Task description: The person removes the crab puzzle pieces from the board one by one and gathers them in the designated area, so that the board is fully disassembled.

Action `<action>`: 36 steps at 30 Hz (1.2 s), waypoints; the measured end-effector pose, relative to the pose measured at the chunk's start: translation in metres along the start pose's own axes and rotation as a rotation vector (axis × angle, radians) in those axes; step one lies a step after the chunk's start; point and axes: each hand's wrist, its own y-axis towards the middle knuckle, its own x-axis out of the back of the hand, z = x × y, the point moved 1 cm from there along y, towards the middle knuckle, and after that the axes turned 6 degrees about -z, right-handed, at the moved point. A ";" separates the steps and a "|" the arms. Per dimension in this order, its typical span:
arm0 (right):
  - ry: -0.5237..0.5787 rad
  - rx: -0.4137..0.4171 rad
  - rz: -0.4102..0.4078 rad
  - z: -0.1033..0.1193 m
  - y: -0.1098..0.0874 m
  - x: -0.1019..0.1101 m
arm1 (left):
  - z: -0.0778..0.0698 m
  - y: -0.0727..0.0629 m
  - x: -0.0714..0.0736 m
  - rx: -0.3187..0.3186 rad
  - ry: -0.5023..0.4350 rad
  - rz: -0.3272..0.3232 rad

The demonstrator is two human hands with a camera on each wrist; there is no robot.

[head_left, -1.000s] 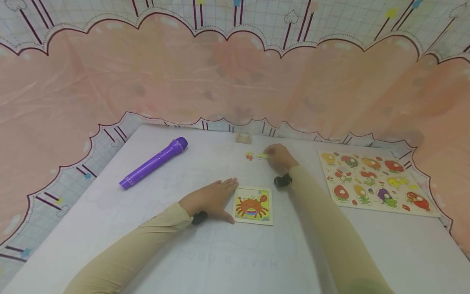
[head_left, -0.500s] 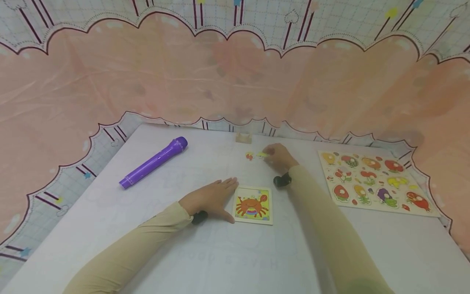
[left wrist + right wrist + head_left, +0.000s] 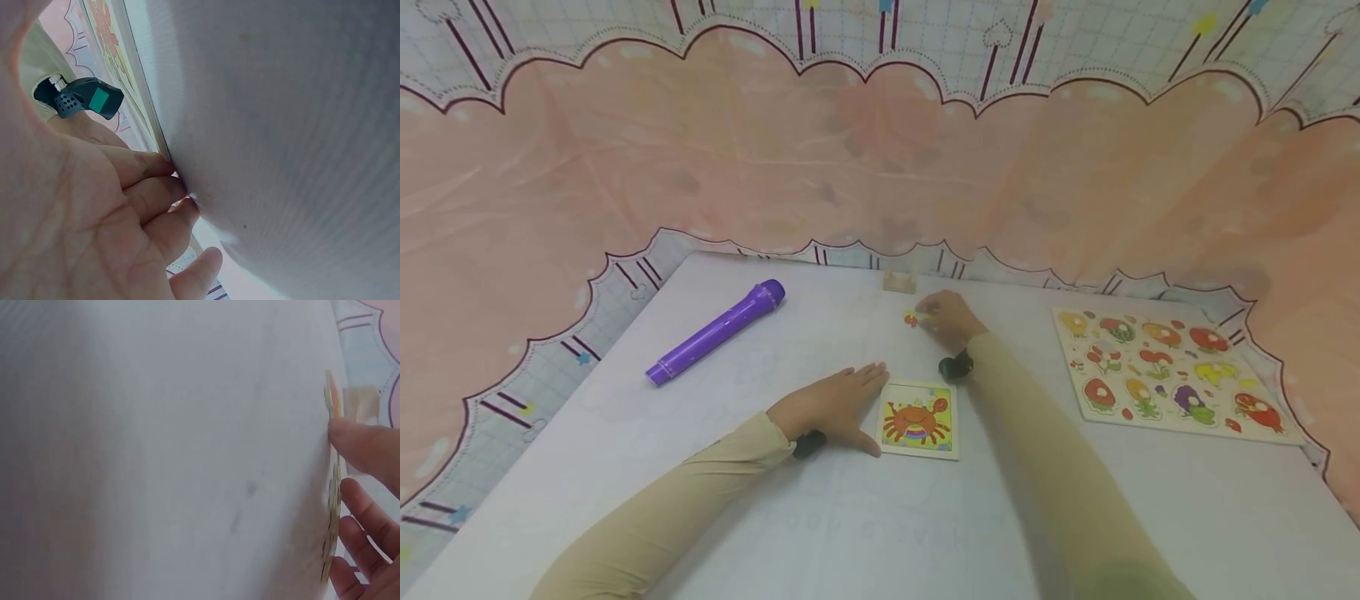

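My left hand [image 3: 831,404] lies spread on the table, its fingertips and thumb at the left edge of a small square crab puzzle [image 3: 919,421]. In the left wrist view, those fingertips meet the side of the wooden puzzle board [image 3: 140,94]. Farther back, my right hand [image 3: 951,321] reaches down over small puzzle pieces. A red-and-yellow puzzle piece [image 3: 911,320] shows at its fingertips; another lies mostly covered by the hand. Seen edge-on in the right wrist view, my thumb [image 3: 365,447] touches one piece [image 3: 332,394], while the other fingertips touch a second piece [image 3: 332,519].
On the left side of the white table [image 3: 760,533] lies a purple toy microphone [image 3: 715,333]. A larger fruit-and-vegetable puzzle board [image 3: 1172,375] is at the right. Near the back edge sits a small beige block-like object [image 3: 899,282]. A patterned cloth [image 3: 850,167] hangs behind.
My right hand has shifted left toward the red-and-yellow piece, covering most of the yellowish piece that showed before. My left hand and the crab puzzle stay where they were.
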 end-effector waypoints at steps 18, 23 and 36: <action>-0.042 -0.044 0.020 -0.029 -0.007 0.016 | -0.001 0.001 -0.001 0.002 -0.016 -0.011; -0.045 -0.094 0.019 -0.038 -0.011 0.024 | -0.001 0.000 -0.001 0.015 -0.025 -0.006; 0.004 -0.089 -0.012 -0.031 -0.012 0.019 | 0.000 -0.001 -0.001 0.002 -0.016 -0.015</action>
